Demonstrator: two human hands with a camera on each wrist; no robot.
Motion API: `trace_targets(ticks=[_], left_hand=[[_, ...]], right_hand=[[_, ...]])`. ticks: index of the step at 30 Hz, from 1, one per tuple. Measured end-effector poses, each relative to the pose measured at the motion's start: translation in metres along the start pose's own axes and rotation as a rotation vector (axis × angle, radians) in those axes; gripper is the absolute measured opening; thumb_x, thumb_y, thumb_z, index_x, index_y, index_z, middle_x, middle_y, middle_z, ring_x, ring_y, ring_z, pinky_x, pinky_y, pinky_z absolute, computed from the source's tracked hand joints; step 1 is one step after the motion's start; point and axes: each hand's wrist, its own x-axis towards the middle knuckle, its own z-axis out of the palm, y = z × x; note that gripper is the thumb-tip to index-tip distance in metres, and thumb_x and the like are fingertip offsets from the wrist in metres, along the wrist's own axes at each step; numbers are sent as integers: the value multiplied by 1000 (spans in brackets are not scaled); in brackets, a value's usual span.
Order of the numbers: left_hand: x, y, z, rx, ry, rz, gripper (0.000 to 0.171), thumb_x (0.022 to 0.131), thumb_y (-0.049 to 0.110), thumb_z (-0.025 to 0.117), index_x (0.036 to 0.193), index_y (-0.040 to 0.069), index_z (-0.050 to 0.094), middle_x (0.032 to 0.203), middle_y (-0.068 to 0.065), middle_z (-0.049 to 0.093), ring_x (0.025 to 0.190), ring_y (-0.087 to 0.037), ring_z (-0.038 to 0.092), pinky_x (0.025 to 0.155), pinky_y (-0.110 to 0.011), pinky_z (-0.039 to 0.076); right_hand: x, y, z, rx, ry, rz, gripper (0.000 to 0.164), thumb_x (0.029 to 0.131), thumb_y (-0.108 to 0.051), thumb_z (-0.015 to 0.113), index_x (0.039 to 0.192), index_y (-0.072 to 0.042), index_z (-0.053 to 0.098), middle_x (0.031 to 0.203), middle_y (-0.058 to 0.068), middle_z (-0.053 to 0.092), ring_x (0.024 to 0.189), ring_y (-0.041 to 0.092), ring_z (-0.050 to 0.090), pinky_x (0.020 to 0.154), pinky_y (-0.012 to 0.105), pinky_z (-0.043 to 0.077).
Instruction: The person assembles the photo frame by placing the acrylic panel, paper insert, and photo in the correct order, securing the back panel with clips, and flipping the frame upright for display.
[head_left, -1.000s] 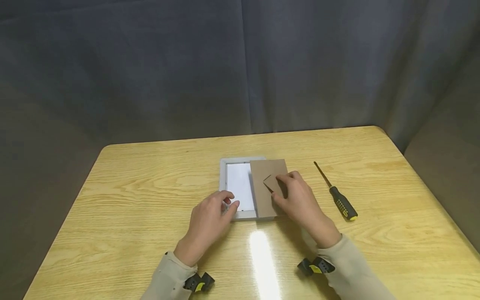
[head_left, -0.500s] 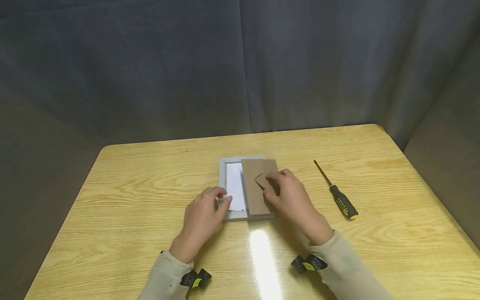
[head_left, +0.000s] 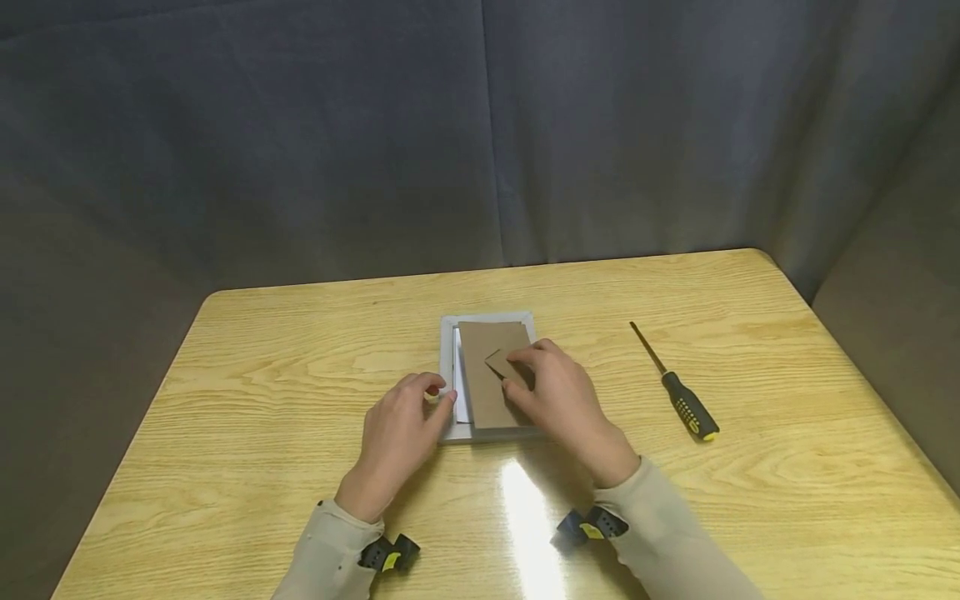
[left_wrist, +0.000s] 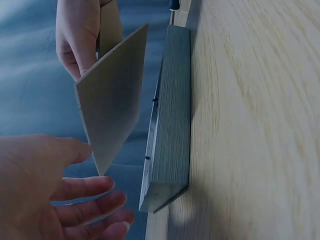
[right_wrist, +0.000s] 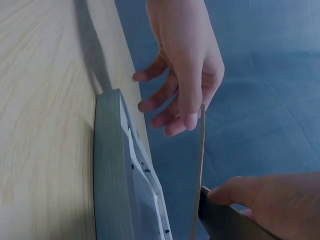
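A grey picture frame (head_left: 447, 358) lies face down on the table, a white sheet (head_left: 462, 392) showing inside it. Above it hangs a brown backing board (head_left: 483, 404), which covers most of the opening in the head view. My right hand (head_left: 564, 402) pinches the board's stand flap (right_wrist: 225, 220) between thumb and fingers. Seen from the left wrist, the backing board is held up apart from the frame. My left hand (head_left: 397, 427) has loosely bent, spread fingers at the board's left edge, with the thumb (left_wrist: 75, 150) right by its corner.
A screwdriver (head_left: 688, 407) with a black and yellow handle lies to the right on the wooden table (head_left: 285, 375). Small dark tabs (left_wrist: 155, 100) stick out along the frame's inner edge. A dark curtain (head_left: 337, 167) hangs behind the table.
My right hand has carried the backing board leftward, from the frame's right side to over its opening, so less white sheet shows. My left hand has shifted slightly left.
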Motion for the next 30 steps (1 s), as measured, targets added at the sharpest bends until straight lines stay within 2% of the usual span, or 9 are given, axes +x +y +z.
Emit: trace_targets(ticks=[4, 13, 22, 27, 30], left_hand=[[1, -2, -1, 23, -3, -9, 30, 88, 36, 60, 101, 11, 70, 92, -2, 67, 75, -16, 62, 55, -33, 46], [2, -5, 1, 61, -35, -41, 34, 88, 37, 59, 108, 10, 67, 90, -3, 66, 71, -15, 60, 53, -32, 45], [1, -9, 4, 77, -66, -24, 35, 90, 30, 59, 118, 10, 63, 86, -2, 66, 65, -13, 57, 48, -30, 42], [-1, -10, 6, 71, -96, -16, 35, 91, 23, 58, 123, 10, 60, 82, 0, 63, 59, -10, 51, 46, -29, 39], [-1, -10, 6, 83, -116, -16, 37, 91, 21, 59, 126, 11, 59, 83, 0, 63, 61, -11, 51, 47, -30, 40]], right_hand=[[1, -5, 4, 14, -9, -3, 34, 78, -23, 67, 107, -8, 71, 97, 6, 63, 77, 17, 58, 62, 34, 47], [4, -9, 10, 33, -34, -14, 36, 78, -20, 67, 109, -3, 70, 99, 11, 62, 84, 21, 58, 71, 36, 50], [10, -12, 13, 1, -94, 2, 39, 77, -18, 64, 111, -1, 69, 99, 12, 61, 80, 19, 56, 66, 34, 50], [11, -12, 15, 4, -107, 18, 38, 78, -18, 64, 111, 0, 68, 101, 14, 61, 83, 21, 57, 69, 35, 50], [12, -14, 15, 4, -109, 24, 37, 79, -18, 64, 111, 1, 68, 102, 14, 61, 85, 22, 58, 71, 36, 50]])
